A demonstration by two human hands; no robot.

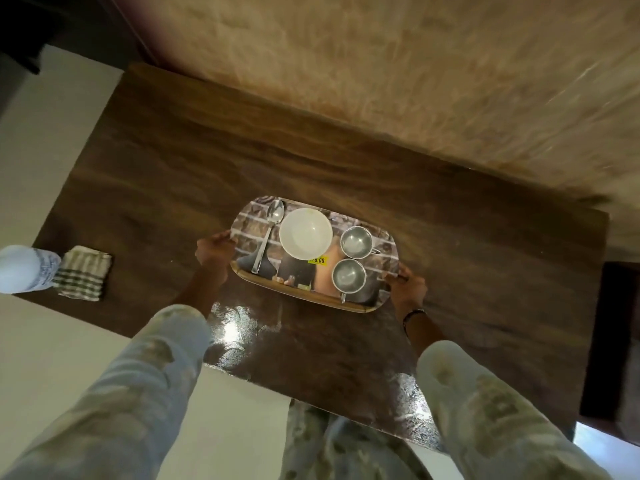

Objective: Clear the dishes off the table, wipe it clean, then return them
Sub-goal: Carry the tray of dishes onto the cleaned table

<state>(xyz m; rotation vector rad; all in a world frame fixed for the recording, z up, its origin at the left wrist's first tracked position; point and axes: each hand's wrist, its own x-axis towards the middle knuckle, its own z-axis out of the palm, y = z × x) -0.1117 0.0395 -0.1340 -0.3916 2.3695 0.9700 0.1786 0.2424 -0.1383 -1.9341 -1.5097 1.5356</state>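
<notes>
My left hand [215, 251] and right hand [408, 285] grip tray [349, 304] ends on dark wood surface [467, 237]. Bowl [305, 232], spoon [268, 233], two steel cups [356, 242] aboard. Striped cloth [85, 273], bottle [26, 268] far left. Mottled tan wall [415, 64] behind.

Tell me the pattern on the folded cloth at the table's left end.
The folded cloth is white with green stripes, seen in the head view.
</notes>
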